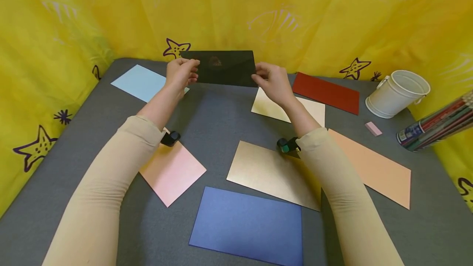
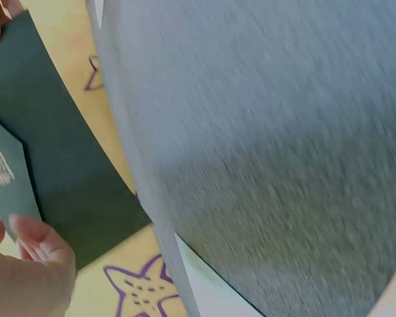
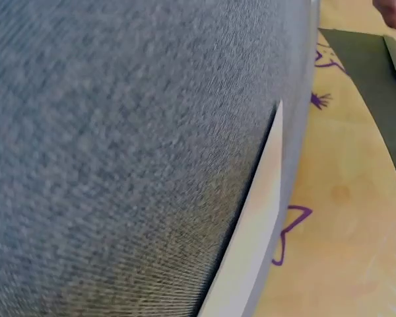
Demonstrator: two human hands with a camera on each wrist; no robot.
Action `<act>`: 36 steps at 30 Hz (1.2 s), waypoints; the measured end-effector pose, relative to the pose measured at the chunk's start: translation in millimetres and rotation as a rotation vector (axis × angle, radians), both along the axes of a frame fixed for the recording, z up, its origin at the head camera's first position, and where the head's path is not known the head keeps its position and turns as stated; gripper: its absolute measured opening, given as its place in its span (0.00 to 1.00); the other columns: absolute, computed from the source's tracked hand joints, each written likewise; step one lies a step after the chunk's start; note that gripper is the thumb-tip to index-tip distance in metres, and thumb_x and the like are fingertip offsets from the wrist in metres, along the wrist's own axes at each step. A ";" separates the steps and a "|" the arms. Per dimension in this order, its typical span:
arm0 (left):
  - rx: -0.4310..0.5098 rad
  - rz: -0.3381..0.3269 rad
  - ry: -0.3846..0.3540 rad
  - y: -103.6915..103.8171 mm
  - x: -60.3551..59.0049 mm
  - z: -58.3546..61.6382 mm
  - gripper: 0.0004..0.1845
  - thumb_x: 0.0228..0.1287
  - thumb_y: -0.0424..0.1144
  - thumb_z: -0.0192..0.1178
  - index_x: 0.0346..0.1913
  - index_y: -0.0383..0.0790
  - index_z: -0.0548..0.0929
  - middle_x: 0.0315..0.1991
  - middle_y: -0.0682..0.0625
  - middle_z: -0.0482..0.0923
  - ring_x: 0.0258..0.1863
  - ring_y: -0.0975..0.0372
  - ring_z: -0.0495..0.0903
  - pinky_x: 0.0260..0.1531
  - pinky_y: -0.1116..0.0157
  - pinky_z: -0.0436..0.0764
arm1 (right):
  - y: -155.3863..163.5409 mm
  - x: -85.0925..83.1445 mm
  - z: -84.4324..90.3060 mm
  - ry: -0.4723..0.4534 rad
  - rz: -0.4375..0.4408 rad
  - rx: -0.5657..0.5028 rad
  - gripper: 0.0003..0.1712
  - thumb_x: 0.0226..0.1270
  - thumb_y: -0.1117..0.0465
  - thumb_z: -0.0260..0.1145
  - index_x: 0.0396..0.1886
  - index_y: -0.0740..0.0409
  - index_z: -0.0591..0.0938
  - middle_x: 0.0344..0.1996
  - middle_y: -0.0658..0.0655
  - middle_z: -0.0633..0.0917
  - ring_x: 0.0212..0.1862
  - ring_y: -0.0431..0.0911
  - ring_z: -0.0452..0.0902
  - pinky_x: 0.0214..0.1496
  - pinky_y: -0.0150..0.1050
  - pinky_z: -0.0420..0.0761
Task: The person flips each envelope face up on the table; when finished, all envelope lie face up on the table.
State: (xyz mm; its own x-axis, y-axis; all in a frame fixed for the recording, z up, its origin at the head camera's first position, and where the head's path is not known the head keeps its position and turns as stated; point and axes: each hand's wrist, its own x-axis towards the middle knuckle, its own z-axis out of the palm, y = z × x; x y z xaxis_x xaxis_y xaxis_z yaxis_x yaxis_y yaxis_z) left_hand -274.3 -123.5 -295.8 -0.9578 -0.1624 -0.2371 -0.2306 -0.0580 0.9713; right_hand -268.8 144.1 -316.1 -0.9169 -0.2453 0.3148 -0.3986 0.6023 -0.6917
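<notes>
A light blue envelope (image 1: pixel 142 82) is lying flat at the far left of the grey felt-like table (image 1: pixel 207 122), and a matte pink envelope (image 1: pixel 172 171) is sitting nearer, partly under the left forearm. The left hand (image 1: pixel 181 73) is pinching the left end of a black envelope (image 1: pixel 225 68), fingers curled round its edge, holding it raised above the table's far side against the yellow cloth backdrop (image 1: pixel 258 7) printed with purple stars. The envelope is a long smooth rectangle with a small gold emblem at its middle, too fine to read; the left wrist view is showing its dark card surface (image 2: pixel 59 165) and a fingertip (image 2: pixel 39 241) on it. The right hand (image 1: pixel 273 81) is gripping the right end in the same way, thumb and fingers closed on the edge. Below it a cream envelope (image 1: pixel 269 108) is lying flat, with a shimmery gold envelope (image 1: pixel 271 173) and a dark blue envelope (image 1: pixel 249 225) closer in. Further right are a dark red envelope (image 1: pixel 327 92), a peach envelope (image 1: pixel 377 169), a small pink eraser (image 1: pixel 373 128), a white metal bucket (image 1: pixel 397 93) tipped on its side, and a bundle of rolled wrapping paper (image 1: pixel 436 128), its label unreadable.
</notes>
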 end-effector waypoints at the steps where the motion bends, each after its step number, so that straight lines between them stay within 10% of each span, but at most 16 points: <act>1: -0.062 0.021 0.019 -2.4 -0.1 -2.0 0.08 0.65 0.42 0.63 0.35 0.45 0.74 0.30 0.56 0.72 0.21 0.68 0.73 0.25 0.76 0.78 | 1.2 -0.9 -0.7 -0.011 -0.011 -0.010 0.16 0.68 0.65 0.66 0.54 0.66 0.81 0.48 0.67 0.87 0.49 0.57 0.87 0.56 0.49 0.86; 5: -0.261 0.067 0.035 -12.0 -3.7 -8.9 0.11 0.63 0.44 0.65 0.35 0.50 0.70 0.35 0.60 0.67 0.31 0.69 0.71 0.34 0.74 0.75 | 4.2 -3.3 -3.2 -0.063 -0.048 -0.073 0.14 0.68 0.66 0.65 0.51 0.66 0.80 0.46 0.68 0.87 0.47 0.57 0.87 0.49 0.42 0.88; 11: -0.331 -0.053 -0.056 -21.3 -6.7 -11.2 0.30 0.68 0.48 0.60 0.68 0.43 0.64 0.71 0.48 0.61 0.61 0.55 0.71 0.65 0.61 0.72 | 6.2 -7.8 -3.8 -0.177 -0.083 -0.220 0.12 0.69 0.67 0.64 0.50 0.65 0.76 0.39 0.61 0.85 0.37 0.45 0.83 0.40 0.35 0.89; 20: -0.114 0.090 -0.050 -26.9 -9.0 -11.6 0.11 0.63 0.29 0.64 0.48 0.39 0.79 0.37 0.55 0.73 0.28 0.67 0.79 0.42 0.71 0.85 | 2.8 -14.1 -5.4 -0.297 -0.116 -0.442 0.15 0.68 0.69 0.64 0.48 0.56 0.69 0.27 0.48 0.77 0.24 0.39 0.74 0.29 0.34 0.87; 29: -0.201 0.114 -0.130 -29.0 -13.3 -12.8 0.21 0.63 0.28 0.63 0.59 0.36 0.82 0.64 0.45 0.73 0.26 0.69 0.78 0.60 0.63 0.82 | -12.0 -18.7 -13.8 -0.338 -0.311 -0.344 0.18 0.63 0.67 0.69 0.52 0.62 0.77 0.32 0.50 0.81 0.19 0.35 0.77 0.33 0.39 0.89; 36: -0.228 0.078 -0.169 -33.2 -16.1 -14.5 0.23 0.63 0.24 0.60 0.62 0.34 0.79 0.70 0.42 0.69 0.29 0.68 0.78 0.61 0.62 0.81 | -18.5 -20.5 -17.7 -0.357 -0.336 -0.256 0.25 0.58 0.71 0.70 0.58 0.63 0.82 0.35 0.51 0.80 0.21 0.33 0.76 0.25 0.24 0.83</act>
State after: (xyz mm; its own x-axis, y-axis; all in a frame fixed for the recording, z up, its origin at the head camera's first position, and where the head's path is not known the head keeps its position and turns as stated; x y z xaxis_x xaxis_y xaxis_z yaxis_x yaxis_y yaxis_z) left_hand -290.4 -156.7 -310.4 -0.8903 -0.3015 -0.3412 -0.3937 0.1331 0.9096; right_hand -289.2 125.6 -333.8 -0.9922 0.1228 -0.0191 0.0729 0.4511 -0.8895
